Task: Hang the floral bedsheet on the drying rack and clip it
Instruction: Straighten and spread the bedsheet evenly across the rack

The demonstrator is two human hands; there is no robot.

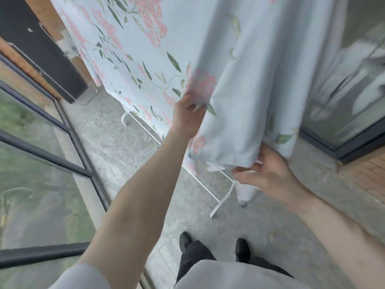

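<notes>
The sheet (158, 59) is pale blue, printed with pink flower clusters and green leaves on thin stems — its right-hand folds are almost plain blue, with a few faint leaves. Below the sheet, the rack (220, 198) legs are white. The floor (108, 130) under the sheet is mottled grey. Left of the sheet, the railing (62, 161) is dark grey, with blurred green behind its glass. Near the bottom edge, shoes (242, 249) and trousers (195, 257) are black — the sleeve (83, 278) light grey.
</notes>
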